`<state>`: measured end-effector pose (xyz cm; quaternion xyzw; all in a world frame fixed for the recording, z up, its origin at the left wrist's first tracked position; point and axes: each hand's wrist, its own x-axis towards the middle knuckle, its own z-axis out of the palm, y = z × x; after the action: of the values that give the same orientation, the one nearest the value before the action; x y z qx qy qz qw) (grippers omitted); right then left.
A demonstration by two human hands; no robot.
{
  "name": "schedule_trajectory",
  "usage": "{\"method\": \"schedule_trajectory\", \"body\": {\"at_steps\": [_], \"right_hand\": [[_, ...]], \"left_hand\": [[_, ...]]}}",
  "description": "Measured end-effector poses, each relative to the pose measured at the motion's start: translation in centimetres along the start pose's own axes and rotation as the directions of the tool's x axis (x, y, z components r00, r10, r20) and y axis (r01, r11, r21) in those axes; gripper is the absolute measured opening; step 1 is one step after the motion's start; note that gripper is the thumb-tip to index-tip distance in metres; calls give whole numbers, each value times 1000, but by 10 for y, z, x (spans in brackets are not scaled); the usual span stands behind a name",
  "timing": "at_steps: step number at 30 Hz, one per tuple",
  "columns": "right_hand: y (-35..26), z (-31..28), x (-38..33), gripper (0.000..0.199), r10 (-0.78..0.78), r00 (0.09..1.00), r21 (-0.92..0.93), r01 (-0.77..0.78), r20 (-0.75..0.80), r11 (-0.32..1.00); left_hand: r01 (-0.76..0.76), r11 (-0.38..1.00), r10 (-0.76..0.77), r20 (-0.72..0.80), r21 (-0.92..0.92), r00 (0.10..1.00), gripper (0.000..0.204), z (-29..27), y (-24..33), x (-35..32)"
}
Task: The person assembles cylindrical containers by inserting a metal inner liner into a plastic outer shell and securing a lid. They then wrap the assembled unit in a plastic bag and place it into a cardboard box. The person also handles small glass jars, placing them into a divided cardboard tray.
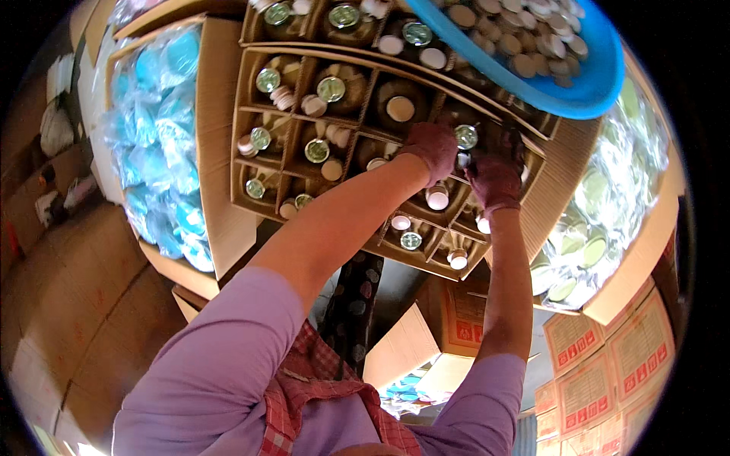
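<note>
A divided cardboard box (pixel 236 167) holds glass bottles with greenish round mouths, with pale round lids lying among them in the compartments. Both my hands are in dark reddish gloves and reach into its right half. My left hand (pixel 432 150) is closed, its fingertips hidden down beside a glass bottle (pixel 466 137). Just right of that bottle, my right hand (pixel 496 179) bends its fingers into shadow; what they hold, if anything, cannot be made out. Nearer me, a pale lid (pixel 437 197) shows below my left hand.
A blue basin (pixel 608 83) of loose pale lids rests over the far right, above another divided box (pixel 372 57). At the left stands a carton of bagged blue lids (pixel 163 144); at the right, bagged green lids (pixel 593 205). Printed cartons (pixel 601 372) are stacked lower right.
</note>
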<state>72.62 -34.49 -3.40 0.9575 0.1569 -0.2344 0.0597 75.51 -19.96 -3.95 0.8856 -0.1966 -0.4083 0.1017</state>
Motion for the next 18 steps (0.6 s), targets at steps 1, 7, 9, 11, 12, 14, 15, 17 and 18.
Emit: {"method": "schedule_trajectory", "body": {"at_steps": [1,7,9,11,12,14,15,17,18], "right_hand": [[-5,-14,1,64,42,995,93,-51,93,994],[-10,3,-3,40,-51,960,11,56,-277,998],[-18,-10,-7,50,-1,990,56,9,-139,998],[-26,-31,-10,67,135,978,73,-148,158,986],[-21,-13,-19,64,158,987,213,-147,-39,966],[-27,-20,-18,61,234,966,178,-212,-110,961],[-32,-23,-12,59,267,959,191,-245,-95,951],[-44,-24,0,57,339,940,207,-323,-43,923],[-36,4,7,53,257,948,278,-200,-188,940]], "left_hand": [[-17,999,14,-67,-40,998,32,7,-3,4],[-146,799,-30,-281,-583,959,65,-1,-19,-31],[-162,687,-141,-349,-708,926,71,0,-27,-59],[-156,638,-178,-342,-754,923,73,0,-47,-92],[-109,646,-175,-286,-755,942,74,3,-61,-112],[-35,682,-203,-235,-731,951,74,26,-87,-146],[-6,707,-234,-242,-707,942,74,41,-99,-162],[96,699,-337,-208,-709,918,73,55,-107,-197],[149,689,-389,-187,-709,902,72,60,-111,-216]]}}
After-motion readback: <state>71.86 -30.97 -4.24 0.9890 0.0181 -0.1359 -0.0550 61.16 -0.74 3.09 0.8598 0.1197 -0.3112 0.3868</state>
